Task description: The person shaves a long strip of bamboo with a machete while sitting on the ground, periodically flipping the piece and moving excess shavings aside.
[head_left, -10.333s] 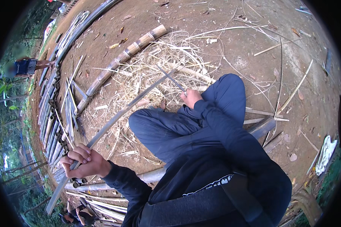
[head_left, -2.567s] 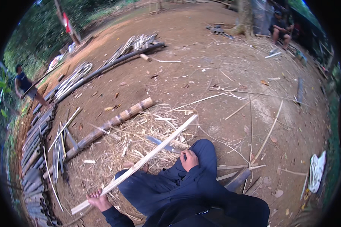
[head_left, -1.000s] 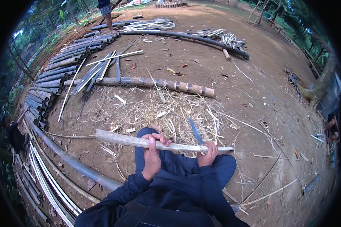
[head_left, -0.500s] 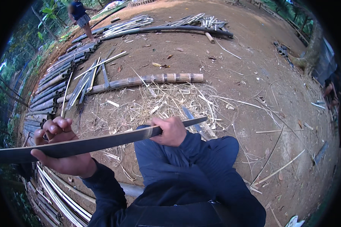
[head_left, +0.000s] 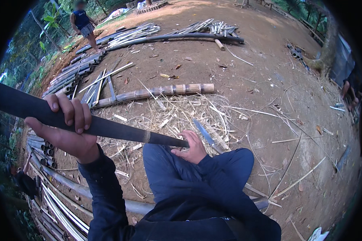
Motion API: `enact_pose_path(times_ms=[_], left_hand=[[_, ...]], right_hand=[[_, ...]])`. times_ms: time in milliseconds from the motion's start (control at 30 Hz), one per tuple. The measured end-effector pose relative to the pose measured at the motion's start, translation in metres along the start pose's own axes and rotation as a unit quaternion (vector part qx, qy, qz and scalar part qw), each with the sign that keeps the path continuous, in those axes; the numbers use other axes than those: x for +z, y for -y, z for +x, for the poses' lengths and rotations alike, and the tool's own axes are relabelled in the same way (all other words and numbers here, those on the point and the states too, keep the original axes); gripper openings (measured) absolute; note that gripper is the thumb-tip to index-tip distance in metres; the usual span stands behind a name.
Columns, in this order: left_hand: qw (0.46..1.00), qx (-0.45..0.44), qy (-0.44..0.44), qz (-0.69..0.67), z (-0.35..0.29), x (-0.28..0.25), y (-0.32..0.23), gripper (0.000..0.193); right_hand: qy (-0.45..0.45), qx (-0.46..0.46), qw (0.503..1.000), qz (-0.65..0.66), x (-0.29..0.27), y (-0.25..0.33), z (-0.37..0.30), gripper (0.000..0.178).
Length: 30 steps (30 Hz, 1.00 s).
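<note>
A long dark bamboo strip (head_left: 120,131) slants across in front of me, high at the left and lower at the right. My left hand (head_left: 74,140) is closed round its wider part, fingers over the top and thumb beneath. At the narrow end, beside a pale node ring, my right hand (head_left: 194,149) holds the tip between thumb and fingers, just above my lap. A knife (head_left: 203,131) lies on the ground past my right hand, its blade pointing away and its handle near my knee.
Pale shavings (head_left: 175,110) cover the ground ahead. Beyond them lie a bamboo pole (head_left: 161,91), stacked dark poles (head_left: 74,72) and split strips (head_left: 134,34). Another pole (head_left: 138,207) runs beside my lap. A person (head_left: 83,22) stands at the far left.
The strip's left end has risen and its right end has dropped toward my lap. My left fingers have closed over it. My right hand has shifted right and down, to the strip's tip.
</note>
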<state>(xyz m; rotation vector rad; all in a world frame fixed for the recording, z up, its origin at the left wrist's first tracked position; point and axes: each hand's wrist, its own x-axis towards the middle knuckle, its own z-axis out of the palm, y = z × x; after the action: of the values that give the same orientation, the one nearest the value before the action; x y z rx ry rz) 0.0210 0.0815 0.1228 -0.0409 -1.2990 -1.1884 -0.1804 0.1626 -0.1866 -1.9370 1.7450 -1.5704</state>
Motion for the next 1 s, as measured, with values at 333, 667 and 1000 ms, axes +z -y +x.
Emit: enact_pose_path(times_ms=[333, 667, 1000], left_hand=[[0.998, -0.025, 0.013, 0.051, 0.058, 0.001, 0.056, 0.065], [0.987, -0.113, -0.058, 0.096, 0.069, -0.053, 0.153, 0.071], [0.986, -0.11, -0.07, 0.099, 0.054, -0.044, 0.148, 0.071]], right_hand=[[0.227, 0.465, 0.814, -0.262, -0.01, -0.184, -0.117, 0.046], [0.214, 0.532, 0.738, -0.355, -0.003, -0.227, -0.115, 0.059], [0.244, 0.448, 0.771, -0.381, 0.008, -0.229, -0.121, 0.05]])
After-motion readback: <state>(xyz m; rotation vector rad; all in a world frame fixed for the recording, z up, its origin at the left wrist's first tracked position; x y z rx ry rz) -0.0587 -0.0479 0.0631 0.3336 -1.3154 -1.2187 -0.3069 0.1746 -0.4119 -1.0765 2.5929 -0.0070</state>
